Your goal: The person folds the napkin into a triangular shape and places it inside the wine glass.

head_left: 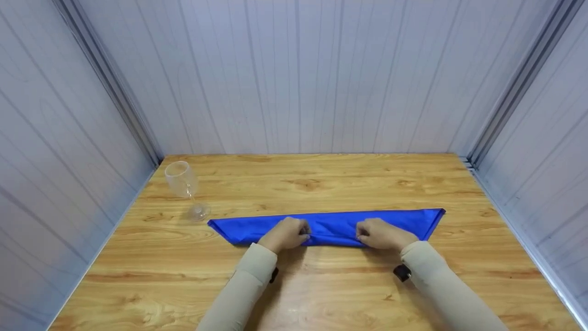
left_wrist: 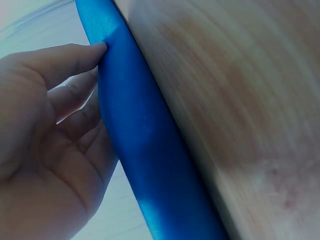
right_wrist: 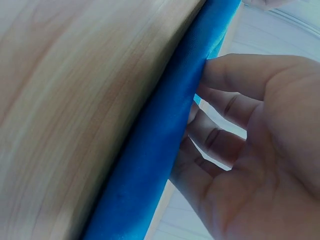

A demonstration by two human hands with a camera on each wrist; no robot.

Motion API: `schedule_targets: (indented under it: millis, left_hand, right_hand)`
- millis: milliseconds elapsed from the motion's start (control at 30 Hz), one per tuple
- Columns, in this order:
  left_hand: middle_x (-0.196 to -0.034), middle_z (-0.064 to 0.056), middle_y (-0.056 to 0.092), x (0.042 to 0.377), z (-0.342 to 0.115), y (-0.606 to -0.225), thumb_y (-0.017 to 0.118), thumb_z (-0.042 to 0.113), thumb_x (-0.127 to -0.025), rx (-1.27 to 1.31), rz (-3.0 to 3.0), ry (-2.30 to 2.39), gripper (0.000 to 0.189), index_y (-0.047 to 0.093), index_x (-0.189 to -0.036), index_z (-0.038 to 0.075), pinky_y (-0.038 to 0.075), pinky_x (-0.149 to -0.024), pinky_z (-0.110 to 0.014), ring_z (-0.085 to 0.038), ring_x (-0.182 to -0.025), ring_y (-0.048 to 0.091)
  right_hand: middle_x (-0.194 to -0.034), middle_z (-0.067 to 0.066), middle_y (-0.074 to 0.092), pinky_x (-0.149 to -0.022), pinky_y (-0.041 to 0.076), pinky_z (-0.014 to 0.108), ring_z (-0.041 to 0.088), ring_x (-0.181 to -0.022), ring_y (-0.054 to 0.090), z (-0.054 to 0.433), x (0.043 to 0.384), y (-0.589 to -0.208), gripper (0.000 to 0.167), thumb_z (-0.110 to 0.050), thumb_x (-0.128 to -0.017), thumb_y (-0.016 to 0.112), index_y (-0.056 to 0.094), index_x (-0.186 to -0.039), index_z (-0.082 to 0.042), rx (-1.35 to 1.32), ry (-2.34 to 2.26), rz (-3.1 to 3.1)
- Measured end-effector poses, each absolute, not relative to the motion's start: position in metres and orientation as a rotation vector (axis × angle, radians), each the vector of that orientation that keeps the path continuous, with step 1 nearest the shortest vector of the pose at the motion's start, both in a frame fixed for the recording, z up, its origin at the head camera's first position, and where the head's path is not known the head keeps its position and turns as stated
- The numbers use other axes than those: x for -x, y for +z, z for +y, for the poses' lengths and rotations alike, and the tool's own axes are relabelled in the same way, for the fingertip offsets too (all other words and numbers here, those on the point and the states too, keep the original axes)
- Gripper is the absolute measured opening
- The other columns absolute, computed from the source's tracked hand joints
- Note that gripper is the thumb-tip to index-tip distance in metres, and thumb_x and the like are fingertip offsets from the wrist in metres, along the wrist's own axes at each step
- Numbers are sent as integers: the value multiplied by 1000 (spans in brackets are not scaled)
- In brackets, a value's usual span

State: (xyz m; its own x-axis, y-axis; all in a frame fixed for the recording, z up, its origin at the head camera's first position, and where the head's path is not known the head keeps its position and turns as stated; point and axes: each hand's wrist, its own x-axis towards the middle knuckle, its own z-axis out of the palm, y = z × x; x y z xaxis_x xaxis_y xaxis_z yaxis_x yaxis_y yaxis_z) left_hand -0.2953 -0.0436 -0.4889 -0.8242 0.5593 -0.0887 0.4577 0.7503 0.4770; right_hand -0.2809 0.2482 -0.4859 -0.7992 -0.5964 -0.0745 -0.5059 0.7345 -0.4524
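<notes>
A blue cloth, folded into a long band with slanted ends, lies across the middle of the wooden table. Its near edge is pinched by the left hand a little left of the cloth's middle, thumb against the fold in the left wrist view. To the right, the right hand pinches the same rolled edge with thumb and curled fingers. Both wrist views show the blue fold as a smooth rounded strip along the tabletop. Parts of the fingers are hidden behind the cloth.
A clear wine glass stands upright at the table's back left, close to the cloth's left tip. Pale panelled walls enclose the wooden table at the back and both sides.
</notes>
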Motion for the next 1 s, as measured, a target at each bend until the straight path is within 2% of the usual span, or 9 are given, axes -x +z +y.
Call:
schedule_targets:
  millis: [400,500,600,767,1000]
  left_hand:
    - [-94,-5,70,306,-44,-491,74,10,-92,-761,2684,723,4,73,-96,8,54,-82,-38,-22,-91,66]
    - [-92,-4,70,305,-44,-491,74,10,-92,-749,2685,753,4,73,-95,8,54,-81,-37,-20,-89,65]
    - [-92,-3,70,305,-44,-492,73,10,-92,-738,2691,762,4,74,-96,8,54,-79,-35,-18,-87,65]
    - [-91,-3,71,304,-43,-493,74,10,-92,-767,2717,739,5,75,-96,8,55,-77,-32,-16,-86,66]
    - [-91,-5,72,301,-42,-494,74,9,-91,-879,2782,676,5,75,-96,6,55,-78,-32,-19,-87,67]
  right_hand:
    - [-83,-2,55,-71,44,36,15,-77,48,247,280,-488,16,-7,-99,55,64,-87,-8,850,-627,2727]
    - [-85,-2,56,-71,44,36,15,-78,49,248,279,-489,14,-13,-102,56,63,-90,-9,830,-649,2721]
    - [-88,0,57,-71,45,37,16,-80,51,250,275,-489,12,-22,-100,63,61,-97,-11,756,-716,2679]
    - [-93,3,56,-71,43,38,19,-83,49,250,269,-487,27,-25,-91,77,60,-105,-11,738,-721,2651]
    - [-88,-2,53,-69,43,34,15,-78,47,250,270,-485,10,-17,-96,69,62,-99,-11,889,-588,2731]
